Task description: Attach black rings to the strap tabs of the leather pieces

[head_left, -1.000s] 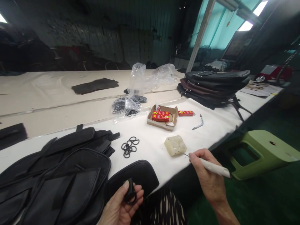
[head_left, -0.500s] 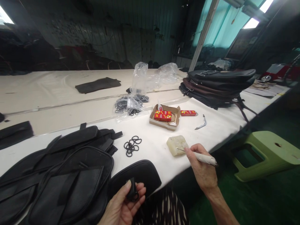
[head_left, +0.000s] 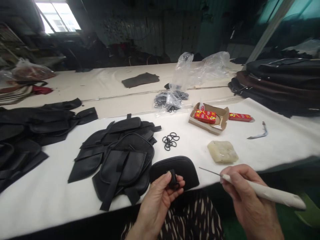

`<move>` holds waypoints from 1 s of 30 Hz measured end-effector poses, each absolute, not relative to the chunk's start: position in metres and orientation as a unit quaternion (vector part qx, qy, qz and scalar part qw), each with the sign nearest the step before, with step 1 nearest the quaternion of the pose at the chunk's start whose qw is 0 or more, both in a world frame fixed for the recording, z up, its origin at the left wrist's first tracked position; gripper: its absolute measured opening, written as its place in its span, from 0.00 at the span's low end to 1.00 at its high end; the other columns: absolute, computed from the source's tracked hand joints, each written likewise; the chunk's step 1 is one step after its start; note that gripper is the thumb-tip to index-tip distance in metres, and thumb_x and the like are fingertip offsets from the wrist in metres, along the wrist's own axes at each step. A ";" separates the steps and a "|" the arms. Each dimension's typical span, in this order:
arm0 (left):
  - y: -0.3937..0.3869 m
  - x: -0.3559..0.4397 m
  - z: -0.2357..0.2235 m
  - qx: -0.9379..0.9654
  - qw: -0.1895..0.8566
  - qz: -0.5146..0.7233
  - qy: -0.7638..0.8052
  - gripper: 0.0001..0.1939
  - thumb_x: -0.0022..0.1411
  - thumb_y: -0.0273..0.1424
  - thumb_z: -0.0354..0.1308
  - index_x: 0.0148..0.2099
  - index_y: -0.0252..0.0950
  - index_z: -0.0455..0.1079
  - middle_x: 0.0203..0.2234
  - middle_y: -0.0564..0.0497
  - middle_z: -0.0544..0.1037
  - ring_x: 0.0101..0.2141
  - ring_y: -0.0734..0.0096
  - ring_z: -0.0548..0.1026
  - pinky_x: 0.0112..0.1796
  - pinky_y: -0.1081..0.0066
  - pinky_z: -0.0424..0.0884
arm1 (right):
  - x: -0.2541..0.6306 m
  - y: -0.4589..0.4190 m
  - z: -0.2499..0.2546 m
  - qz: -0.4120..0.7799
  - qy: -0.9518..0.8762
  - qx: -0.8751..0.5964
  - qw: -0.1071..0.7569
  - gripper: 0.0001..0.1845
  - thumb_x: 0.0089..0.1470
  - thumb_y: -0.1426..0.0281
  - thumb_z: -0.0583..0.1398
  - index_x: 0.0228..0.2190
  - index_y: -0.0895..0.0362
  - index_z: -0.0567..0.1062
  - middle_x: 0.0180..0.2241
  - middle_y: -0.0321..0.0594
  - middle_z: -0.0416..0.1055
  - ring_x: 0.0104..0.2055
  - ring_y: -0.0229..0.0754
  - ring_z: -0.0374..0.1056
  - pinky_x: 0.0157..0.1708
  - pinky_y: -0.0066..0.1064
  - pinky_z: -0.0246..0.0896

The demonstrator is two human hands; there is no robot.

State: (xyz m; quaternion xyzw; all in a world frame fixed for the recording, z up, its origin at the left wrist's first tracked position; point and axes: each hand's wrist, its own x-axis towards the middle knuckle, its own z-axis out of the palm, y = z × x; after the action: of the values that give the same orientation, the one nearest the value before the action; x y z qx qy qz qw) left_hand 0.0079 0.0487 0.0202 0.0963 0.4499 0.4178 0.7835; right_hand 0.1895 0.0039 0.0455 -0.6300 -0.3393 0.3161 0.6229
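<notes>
My left hand pinches a short black strap folded over, with a dark ring showing at its lower end. Behind those fingers lies a black padded panel with a curved edge; whether the strap is joined to it I cannot tell. In my right hand is an awl with a thick whitish handle, its thin metal point aimed left toward the strap but apart from it. A pale yellow wax block sits just beyond that hand. Several black D-rings lie loose past the panel.
Black bag pieces are piled on the left of the white-covered table. A small cardboard box holds a red packet, with another red packet beside it. A bent tool lies right. Stacked bags stand far right.
My right hand has drawn the awl's point away from the wax block, back toward me. My left hand still holds the strap. The view has turned left.
</notes>
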 end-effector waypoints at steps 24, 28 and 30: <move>0.046 0.004 0.020 0.134 0.806 0.410 0.406 0.10 0.54 0.33 0.62 0.32 0.28 0.77 0.32 0.41 0.79 0.35 0.62 0.76 0.36 0.67 0.73 | 0.139 0.018 0.034 0.385 -0.422 -0.637 0.518 0.16 0.53 0.57 0.57 0.23 0.56 0.69 0.20 0.33 0.64 0.23 0.36 0.58 0.21 0.26 0.52; 0.045 0.006 0.018 0.142 0.797 0.420 0.410 0.10 0.55 0.33 0.61 0.31 0.29 0.76 0.30 0.43 0.79 0.34 0.62 0.76 0.35 0.67 0.73 | 0.138 0.018 0.035 0.394 -0.436 -0.629 0.508 0.15 0.52 0.58 0.58 0.23 0.55 0.68 0.20 0.32 0.64 0.23 0.36 0.58 0.21 0.25 0.54; 0.043 0.009 0.017 0.148 0.788 0.430 0.416 0.11 0.56 0.34 0.60 0.31 0.29 0.76 0.29 0.43 0.79 0.33 0.63 0.76 0.34 0.67 0.73 | 0.140 0.019 0.035 0.400 -0.444 -0.626 0.501 0.14 0.52 0.59 0.58 0.23 0.55 0.68 0.22 0.32 0.65 0.24 0.36 0.59 0.23 0.25 0.56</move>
State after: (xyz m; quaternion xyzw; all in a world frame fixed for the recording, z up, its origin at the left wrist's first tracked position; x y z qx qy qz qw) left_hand 0.0088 0.0433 0.0171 0.1479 0.4156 0.4300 0.7877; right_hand 0.1403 0.0191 0.0346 -0.6259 -0.4440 0.3999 0.5012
